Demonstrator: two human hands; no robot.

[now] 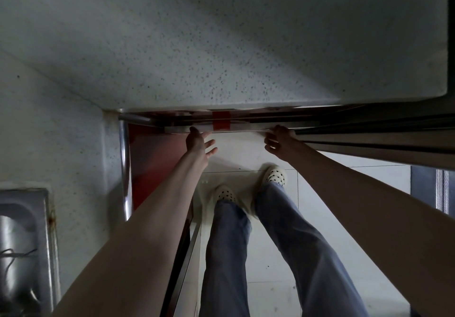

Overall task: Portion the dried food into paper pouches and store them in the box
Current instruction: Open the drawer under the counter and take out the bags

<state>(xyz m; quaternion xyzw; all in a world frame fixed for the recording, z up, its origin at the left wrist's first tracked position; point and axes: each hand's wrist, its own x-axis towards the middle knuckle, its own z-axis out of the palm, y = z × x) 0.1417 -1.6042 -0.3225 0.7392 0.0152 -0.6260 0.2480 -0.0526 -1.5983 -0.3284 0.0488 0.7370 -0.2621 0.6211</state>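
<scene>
Both arms were stretched down below the edge of the speckled countertop (197, 46), toward a pale, flat-fronted piece (236, 127) that ran from one hand to the other, with a strip of red tape (221, 121) across it between them. Whether that piece was the box of the task or the front of a drawer could not be told from where it sat, half hidden under the counter lip. No dried food or paper pouches showed near either hand.

The left hand (198, 144) was spread loosely, the fingers straight and fanned apart, its tip touching the near edge of the pale piece just left of the tape; it gripped nothing. The right hand (278, 142) was curled, its fingers hooked around that same edge at the right end, beside the dark metal rails (369, 129) running off to its right. The hands were well apart.

A red cabinet panel (152, 159) stood beside the left forearm, and a steel sink (22, 238) lay farther left of it. Below the hands, two feet in spotted white slippers (273, 175) stood on the pale tiled floor (332, 181).
</scene>
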